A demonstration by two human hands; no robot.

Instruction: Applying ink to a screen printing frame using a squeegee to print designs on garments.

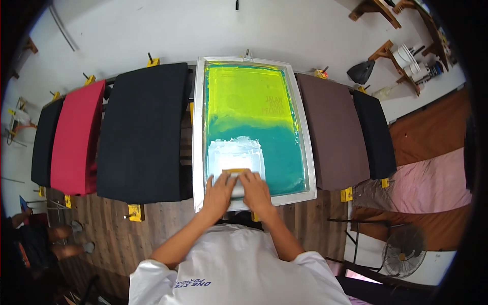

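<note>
Both my hands are closed on a squeegee (235,171) with a yellow edge, low on a screen printing frame (309,152). My left hand (219,196) grips its left side and my right hand (256,193) its right side, with the fingers over the top. White ink (235,150) lies in a thick patch on the mesh just beyond the squeegee. The mesh (249,94) is yellow-green at its far part and teal toward me. The squeegee's lower part is partly hidden between my hands.
Black (142,132), red (76,137) and brown (335,132) shirts lie on boards either side, near yellow clamps (134,212). A metal clamp (247,56) sits at the frame's far edge. A fan (403,252) stands lower right. Another person's legs (66,250) show lower left.
</note>
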